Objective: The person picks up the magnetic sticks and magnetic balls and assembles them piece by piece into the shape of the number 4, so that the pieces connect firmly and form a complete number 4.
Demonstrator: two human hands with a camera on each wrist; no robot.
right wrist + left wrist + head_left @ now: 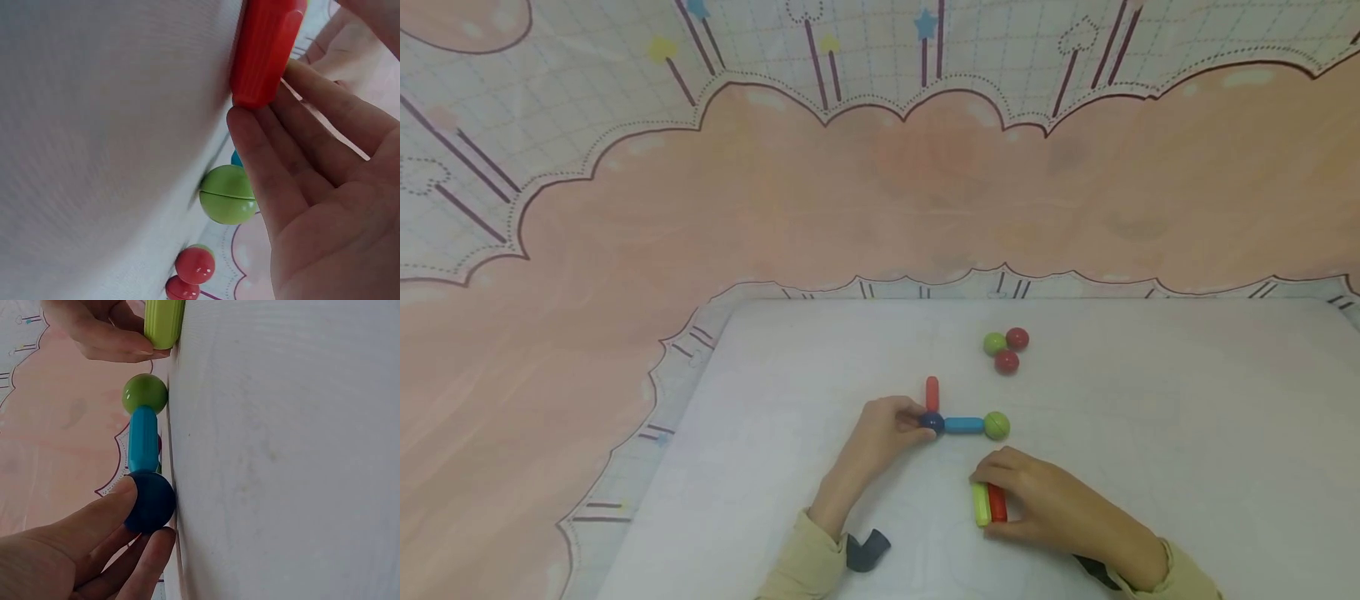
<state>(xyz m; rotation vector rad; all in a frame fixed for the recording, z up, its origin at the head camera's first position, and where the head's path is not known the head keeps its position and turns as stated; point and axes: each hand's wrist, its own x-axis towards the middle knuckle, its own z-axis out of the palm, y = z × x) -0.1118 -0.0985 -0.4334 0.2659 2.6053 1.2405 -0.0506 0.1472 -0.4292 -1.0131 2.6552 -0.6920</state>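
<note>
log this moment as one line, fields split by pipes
left hand: pinches dark blue ball | right hand: holds yellow-green rod, red rod | blue rod: between dark blue ball and green ball

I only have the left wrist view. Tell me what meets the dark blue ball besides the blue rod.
Observer: A red rod, roughly square to the blue rod in the head view.
Operator: Now tell me what the right hand holds besides the lime rod.
Observer: A second red rod, side by side with the lime one.
Operator: Count the loose balls beyond the blue rod.
Observer: Three, grouped together: two red balls and a green ball.
</note>
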